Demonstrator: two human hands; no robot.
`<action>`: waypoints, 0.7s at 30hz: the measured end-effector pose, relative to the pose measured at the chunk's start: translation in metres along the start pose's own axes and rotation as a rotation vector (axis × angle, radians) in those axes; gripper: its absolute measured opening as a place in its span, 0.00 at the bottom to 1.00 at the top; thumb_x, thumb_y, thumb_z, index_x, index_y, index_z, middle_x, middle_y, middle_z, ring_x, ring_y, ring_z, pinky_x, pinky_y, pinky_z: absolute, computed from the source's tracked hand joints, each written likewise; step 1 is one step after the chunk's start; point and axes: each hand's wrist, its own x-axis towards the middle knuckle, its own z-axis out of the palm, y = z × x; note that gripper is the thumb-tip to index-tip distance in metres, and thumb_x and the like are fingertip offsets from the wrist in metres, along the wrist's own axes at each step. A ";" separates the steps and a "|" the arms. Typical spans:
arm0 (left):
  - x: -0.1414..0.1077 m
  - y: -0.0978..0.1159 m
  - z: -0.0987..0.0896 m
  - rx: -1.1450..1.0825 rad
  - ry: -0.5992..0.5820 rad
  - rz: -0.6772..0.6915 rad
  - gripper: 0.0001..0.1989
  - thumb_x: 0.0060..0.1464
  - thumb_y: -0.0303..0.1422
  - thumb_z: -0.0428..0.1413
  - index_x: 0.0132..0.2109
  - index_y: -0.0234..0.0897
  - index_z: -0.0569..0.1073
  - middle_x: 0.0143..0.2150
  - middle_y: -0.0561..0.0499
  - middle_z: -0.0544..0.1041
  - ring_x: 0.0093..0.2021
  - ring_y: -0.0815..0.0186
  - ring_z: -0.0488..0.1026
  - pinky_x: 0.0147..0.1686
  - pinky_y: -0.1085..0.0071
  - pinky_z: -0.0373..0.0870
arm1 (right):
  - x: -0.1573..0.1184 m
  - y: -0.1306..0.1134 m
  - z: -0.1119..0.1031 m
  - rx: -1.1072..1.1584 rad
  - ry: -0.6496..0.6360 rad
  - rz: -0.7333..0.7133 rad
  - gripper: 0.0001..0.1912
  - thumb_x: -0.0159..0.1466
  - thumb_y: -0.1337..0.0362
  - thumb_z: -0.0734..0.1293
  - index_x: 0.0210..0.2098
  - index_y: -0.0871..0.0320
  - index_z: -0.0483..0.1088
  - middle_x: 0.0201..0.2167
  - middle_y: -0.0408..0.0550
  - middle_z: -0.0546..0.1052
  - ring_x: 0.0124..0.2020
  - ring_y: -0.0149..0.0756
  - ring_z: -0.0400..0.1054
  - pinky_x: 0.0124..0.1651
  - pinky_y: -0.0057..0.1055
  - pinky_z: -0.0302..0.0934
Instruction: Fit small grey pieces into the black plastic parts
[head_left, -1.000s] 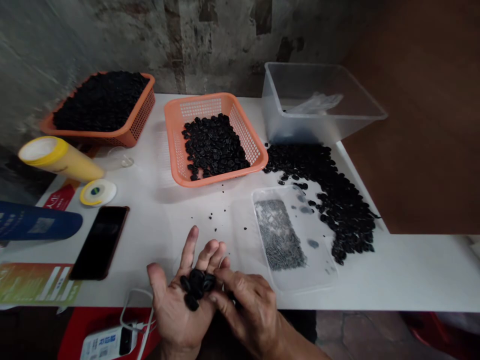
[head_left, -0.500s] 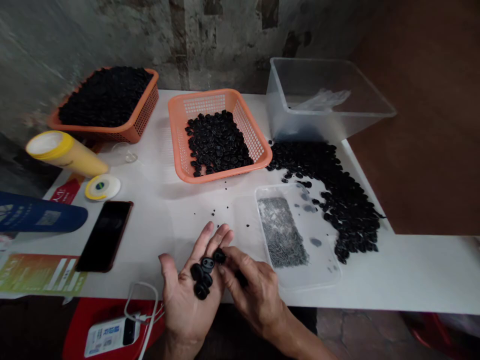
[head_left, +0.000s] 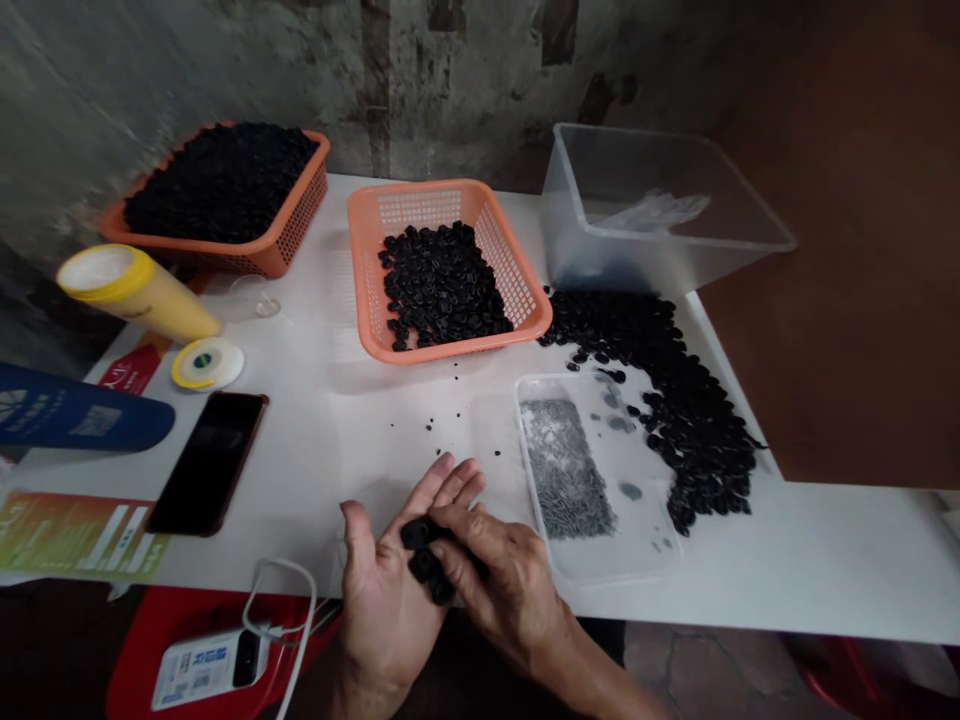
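My left hand (head_left: 397,600) lies palm up with its fingers stretched out, and several small black round pieces (head_left: 424,563) rest on the palm. Over that palm, my right hand (head_left: 510,580) has thumb and forefinger pinched on one of the black pieces. Its other fingers are curled, and what lies under them is hidden. Beyond the hands is an orange basket (head_left: 457,352) partly filled with black pieces. To the right, a shallow clear tray (head_left: 637,560) holds small grey metal pins (head_left: 566,480).
Loose black pieces (head_left: 697,430) are heaped at the right, below a large clear bin (head_left: 622,260). A full orange basket (head_left: 277,250), yellow cup (head_left: 150,295), blue bottle (head_left: 82,410) and phone (head_left: 208,465) stand or lie at the left.
My right thumb and forefinger have moved left over the palm, covering part of the black pieces, which sit differently. The view has shifted slightly.
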 end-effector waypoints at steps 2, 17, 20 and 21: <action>0.001 0.000 0.000 -0.019 -0.017 0.007 0.42 0.56 0.61 0.37 0.58 0.33 0.71 0.62 0.39 0.67 0.64 0.53 0.60 0.63 0.56 0.51 | 0.000 -0.001 0.000 0.050 0.050 0.012 0.14 0.67 0.69 0.62 0.52 0.58 0.66 0.38 0.50 0.79 0.34 0.34 0.75 0.36 0.26 0.68; 0.008 0.001 0.005 -0.014 0.062 0.110 0.40 0.58 0.58 0.38 0.57 0.29 0.72 0.61 0.35 0.69 0.62 0.52 0.63 0.60 0.60 0.60 | -0.015 -0.004 -0.001 -0.007 0.021 -0.052 0.15 0.69 0.61 0.61 0.53 0.60 0.65 0.32 0.48 0.78 0.29 0.33 0.72 0.34 0.26 0.66; 0.008 -0.005 0.003 -0.027 0.051 0.056 0.40 0.57 0.59 0.39 0.56 0.29 0.73 0.60 0.36 0.70 0.62 0.53 0.64 0.61 0.61 0.58 | -0.004 -0.008 -0.003 -0.081 -0.059 -0.029 0.18 0.69 0.64 0.61 0.58 0.61 0.61 0.37 0.51 0.78 0.34 0.35 0.73 0.36 0.28 0.66; 0.008 -0.006 0.002 -0.029 0.050 0.044 0.41 0.57 0.59 0.39 0.56 0.29 0.73 0.60 0.36 0.70 0.62 0.53 0.64 0.61 0.62 0.58 | 0.000 -0.010 -0.003 -0.124 -0.118 -0.007 0.18 0.69 0.65 0.61 0.58 0.60 0.61 0.37 0.51 0.78 0.34 0.36 0.73 0.36 0.29 0.66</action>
